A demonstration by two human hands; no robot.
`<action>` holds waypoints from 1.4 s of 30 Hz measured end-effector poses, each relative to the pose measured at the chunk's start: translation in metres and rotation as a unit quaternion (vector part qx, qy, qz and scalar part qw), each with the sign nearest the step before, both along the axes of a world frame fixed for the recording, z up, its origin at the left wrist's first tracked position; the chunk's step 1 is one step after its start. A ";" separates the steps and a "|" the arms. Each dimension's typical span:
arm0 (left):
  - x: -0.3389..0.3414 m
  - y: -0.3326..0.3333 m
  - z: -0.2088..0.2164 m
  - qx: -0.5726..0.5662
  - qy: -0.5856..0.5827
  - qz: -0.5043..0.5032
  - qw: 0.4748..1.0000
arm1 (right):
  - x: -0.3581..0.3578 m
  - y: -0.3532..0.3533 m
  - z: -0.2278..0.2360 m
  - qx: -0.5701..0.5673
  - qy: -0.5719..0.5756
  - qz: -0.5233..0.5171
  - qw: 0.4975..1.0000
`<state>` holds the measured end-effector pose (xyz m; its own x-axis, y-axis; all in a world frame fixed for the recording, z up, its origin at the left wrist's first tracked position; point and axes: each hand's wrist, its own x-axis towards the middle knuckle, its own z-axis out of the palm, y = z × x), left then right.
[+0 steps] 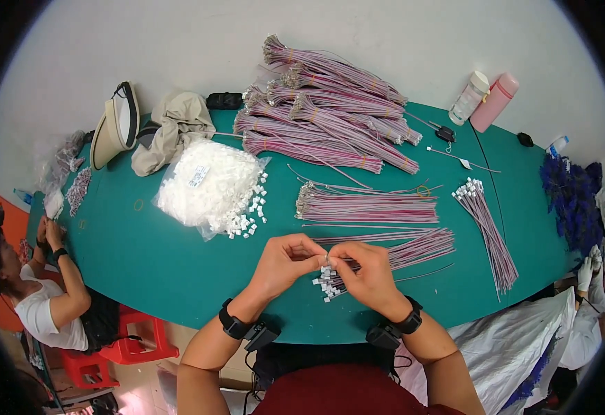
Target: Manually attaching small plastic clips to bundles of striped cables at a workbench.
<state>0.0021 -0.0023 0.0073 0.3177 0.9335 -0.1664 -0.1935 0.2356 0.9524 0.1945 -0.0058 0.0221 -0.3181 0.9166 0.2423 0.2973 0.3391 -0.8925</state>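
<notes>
My left hand (287,265) and my right hand (366,273) meet fingertip to fingertip above the front of the table. Each is closed in a pinch, and what lies between the fingers is too small and hidden to make out. Just beneath them is a cluster of white connectors (327,282) on the ends of thin wires. These grey and pink wires (420,247) fan out to the right behind my right hand. A larger bundle of bare-ended wires (371,206) lies a little farther back. Left of it, a clear bag of white connectors (205,181) spills several loose connectors (250,216) beside it.
Tied wire bundles (330,117) are heaped at the back. A connector-ended bundle (486,235) lies right. Two bottles (494,102), a cap (117,124) and a cloth hat (178,128) stand along the wall. Another person (50,301) works at the left end of the green table (157,277).
</notes>
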 end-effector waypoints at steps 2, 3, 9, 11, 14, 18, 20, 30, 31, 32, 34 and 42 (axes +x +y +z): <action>0.000 0.000 0.003 -0.003 -0.008 0.004 1.000 | 0.002 0.002 0.002 -0.019 0.015 0.000 1.000; 0.000 0.001 0.004 -0.004 -0.014 0.002 1.000 | 0.003 0.004 0.002 -0.032 0.031 0.004 0.999; -0.003 0.003 -0.001 -0.005 -0.020 -0.008 1.000 | 0.005 0.008 0.003 -0.069 0.058 0.012 0.996; -0.003 0.003 -0.001 -0.006 -0.019 -0.005 1.000 | 0.005 0.009 0.004 -0.068 0.049 0.011 0.996; -0.002 0.003 0.000 -0.005 -0.016 0.000 1.000 | 0.005 0.009 0.004 -0.064 0.030 0.008 0.997; -0.001 0.003 0.000 -0.015 -0.017 0.004 1.000 | 0.005 0.008 0.003 -0.051 0.033 0.011 0.998; 0.000 0.001 -0.001 -0.002 0.014 -0.001 1.000 | 0.003 0.006 0.002 -0.033 0.002 0.009 0.999; 0.001 0.003 -0.011 -0.004 0.017 -0.004 1.000 | 0.005 0.008 -0.002 0.038 -0.098 -0.020 0.994; 0.001 0.003 -0.009 -0.014 0.005 -0.006 1.000 | 0.007 0.009 -0.002 -0.005 -0.061 -0.008 0.998; 0.001 0.003 -0.007 -0.024 -0.007 -0.007 1.000 | 0.008 0.011 -0.002 -0.048 -0.024 0.005 0.999; 0.000 0.003 -0.005 -0.034 -0.019 -0.008 0.999 | 0.010 0.012 -0.001 -0.091 0.014 0.018 0.996; 0.002 0.002 -0.004 -0.024 -0.017 0.008 1.000 | 0.006 0.011 0.001 -0.098 -0.003 0.022 0.995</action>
<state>0.0037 -0.0005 0.0029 0.3089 0.9297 -0.2008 -0.2287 0.2776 0.9331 0.2009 0.0054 0.0229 -0.3594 0.9313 0.0588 0.2918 0.1720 -0.9409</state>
